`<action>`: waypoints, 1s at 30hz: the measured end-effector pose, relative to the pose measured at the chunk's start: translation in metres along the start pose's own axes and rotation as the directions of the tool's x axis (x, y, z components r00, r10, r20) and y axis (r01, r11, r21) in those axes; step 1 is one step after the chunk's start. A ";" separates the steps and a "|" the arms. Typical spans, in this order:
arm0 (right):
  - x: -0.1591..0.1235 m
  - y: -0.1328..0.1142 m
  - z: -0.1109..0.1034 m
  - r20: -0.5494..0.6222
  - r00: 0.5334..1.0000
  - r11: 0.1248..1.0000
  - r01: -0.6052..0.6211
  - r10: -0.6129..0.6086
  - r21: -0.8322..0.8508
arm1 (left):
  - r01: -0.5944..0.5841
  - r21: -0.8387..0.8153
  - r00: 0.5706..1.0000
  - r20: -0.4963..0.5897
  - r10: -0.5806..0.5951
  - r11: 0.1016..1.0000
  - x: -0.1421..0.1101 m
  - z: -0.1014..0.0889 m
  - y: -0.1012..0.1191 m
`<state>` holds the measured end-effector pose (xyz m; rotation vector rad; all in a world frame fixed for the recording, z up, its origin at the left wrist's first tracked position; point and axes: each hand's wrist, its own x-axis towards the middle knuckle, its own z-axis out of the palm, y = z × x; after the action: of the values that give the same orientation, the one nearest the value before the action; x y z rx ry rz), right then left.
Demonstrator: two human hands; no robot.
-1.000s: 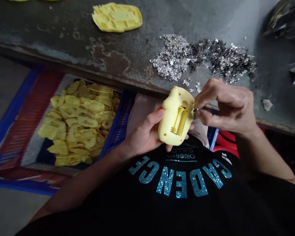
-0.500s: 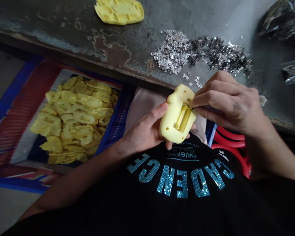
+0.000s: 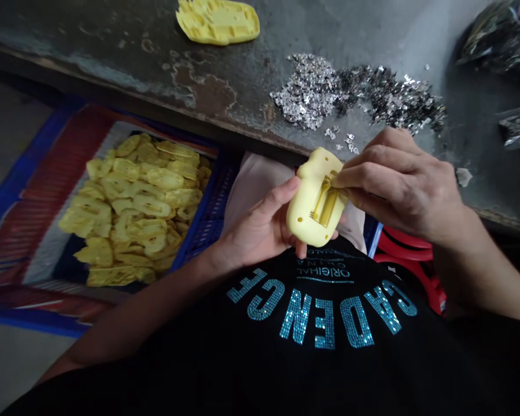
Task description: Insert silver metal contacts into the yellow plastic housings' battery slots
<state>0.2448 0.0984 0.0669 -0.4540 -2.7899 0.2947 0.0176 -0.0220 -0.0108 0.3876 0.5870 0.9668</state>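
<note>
My left hand (image 3: 260, 231) cups a yellow plastic shell (image 3: 314, 199) from below, hollow side up, just in front of the table edge. My right hand (image 3: 394, 182) is closed in a pinch, with thumb and forefinger pressed into the shell's inner slot at its upper right. Whatever the fingertips hold is hidden by the fingers. A heap of small shiny metal clips (image 3: 351, 98) lies on the grey table (image 3: 242, 75) just beyond my right hand, with a few loose ones near the edge.
A blue and red crate (image 3: 30, 190) at lower left holds many yellow plastic shells (image 3: 134, 202). Another yellow shell (image 3: 219, 22) lies at the table's far side. Dark plastic bags (image 3: 502, 34) sit at the right. A red stool (image 3: 411, 260) shows beneath my right arm.
My right hand moved from beside the shell onto it, its fingertips now pressed into the slot. The small metal piece seen between the fingers earlier no longer shows. The shell tilted slightly.
</note>
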 end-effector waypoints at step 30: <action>0.025 0.010 0.091 -0.307 0.871 0.836 -0.185 0.383 0.517 | -0.168 0.594 0.887 -0.257 0.383 0.786 -0.021 -0.049 -0.009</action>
<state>0.1959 0.1019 -0.0142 -0.7212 -2.1380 0.8316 -0.0156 -0.0421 -0.0482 0.8513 1.1959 1.1575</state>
